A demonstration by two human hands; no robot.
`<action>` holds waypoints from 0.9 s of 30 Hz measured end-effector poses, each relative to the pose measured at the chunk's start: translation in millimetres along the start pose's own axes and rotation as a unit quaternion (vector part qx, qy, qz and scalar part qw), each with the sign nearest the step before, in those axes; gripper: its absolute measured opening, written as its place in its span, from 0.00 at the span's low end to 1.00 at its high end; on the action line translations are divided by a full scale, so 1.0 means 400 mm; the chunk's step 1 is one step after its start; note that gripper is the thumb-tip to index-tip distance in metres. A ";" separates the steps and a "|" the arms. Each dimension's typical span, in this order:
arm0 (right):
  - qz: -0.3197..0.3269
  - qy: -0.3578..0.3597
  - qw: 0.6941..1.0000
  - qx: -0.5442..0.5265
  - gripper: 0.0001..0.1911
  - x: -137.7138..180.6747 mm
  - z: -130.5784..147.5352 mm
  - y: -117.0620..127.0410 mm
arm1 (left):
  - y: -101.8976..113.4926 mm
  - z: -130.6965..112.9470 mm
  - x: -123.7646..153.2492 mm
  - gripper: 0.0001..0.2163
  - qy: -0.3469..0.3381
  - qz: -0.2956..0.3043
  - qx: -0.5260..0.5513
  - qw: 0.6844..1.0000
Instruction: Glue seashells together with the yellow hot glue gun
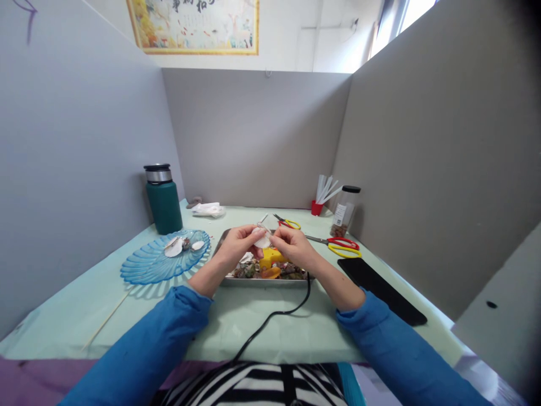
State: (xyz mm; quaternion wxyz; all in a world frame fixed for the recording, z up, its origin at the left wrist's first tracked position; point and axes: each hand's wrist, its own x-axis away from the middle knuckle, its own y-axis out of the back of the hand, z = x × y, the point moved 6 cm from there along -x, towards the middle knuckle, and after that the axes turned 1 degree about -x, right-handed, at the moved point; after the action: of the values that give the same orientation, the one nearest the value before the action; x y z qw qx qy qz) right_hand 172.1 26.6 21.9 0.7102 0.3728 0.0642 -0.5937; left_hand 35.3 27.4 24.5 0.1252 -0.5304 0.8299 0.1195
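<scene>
Over tray [266, 283], hands [237, 243] hold white shell [262, 240]; jar label [339, 215] unreadably small.

wht shell [262, 241]; yel tool [271, 256], blk cord [274, 313]; blue plate [143, 269]; b/w striped top [258, 385]

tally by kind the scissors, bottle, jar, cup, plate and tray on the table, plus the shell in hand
scissors: 2
bottle: 1
jar: 1
cup: 1
plate: 1
tray: 1
held shell: 1
total: 8
</scene>
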 end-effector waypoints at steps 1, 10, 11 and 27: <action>0.001 0.001 1.000 -0.003 0.15 0.000 0.000 -0.001 | -0.001 0.000 0.000 0.15 -0.001 0.002 0.001 1.000; 0.001 -0.002 1.000 -0.009 0.16 -0.001 -0.005 -0.005 | 0.003 0.003 -0.001 0.15 0.001 -0.009 -0.012 1.000; 0.003 -0.002 1.000 -0.011 0.16 -0.001 -0.004 -0.006 | 0.003 0.003 -0.001 0.15 0.000 -0.008 -0.013 1.000; 0.017 -0.028 0.998 -0.056 0.17 0.001 0.004 -0.007 | 0.004 0.000 -0.001 0.15 -0.012 -0.013 -0.012 1.000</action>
State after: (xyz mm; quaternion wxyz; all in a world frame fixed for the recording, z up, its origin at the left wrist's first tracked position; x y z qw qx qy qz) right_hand 169.2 25.2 21.8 0.7418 0.3161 0.0710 -0.5872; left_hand 34.2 28.2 24.7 0.1300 -0.5410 0.8199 0.1345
